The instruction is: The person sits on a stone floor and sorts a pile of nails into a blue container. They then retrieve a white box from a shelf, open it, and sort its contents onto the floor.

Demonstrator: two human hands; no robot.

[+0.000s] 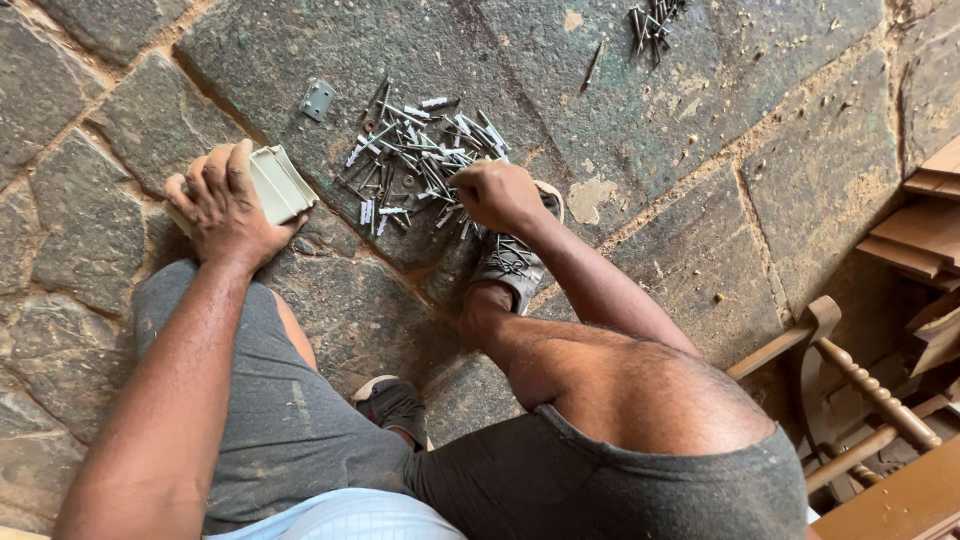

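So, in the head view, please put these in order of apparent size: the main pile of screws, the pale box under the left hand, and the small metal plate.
1. Main pile of screws, spread widest on the stone floor.
2. Pale box, partly hidden by the left hand, so its full size is unsure.
3. Small metal plate, clearly the smallest.

Irregular dark stone paving (pixel 700 120) with sandy joints. Small square metal plate (pixel 318 99) lying flat near the top left. Second, smaller cluster of nails (pixel 652 22) at the upper edge, well apart. Turned wooden chair frame (pixel 860 390) and stacked timber boards (pixel 925 225) along the right side.
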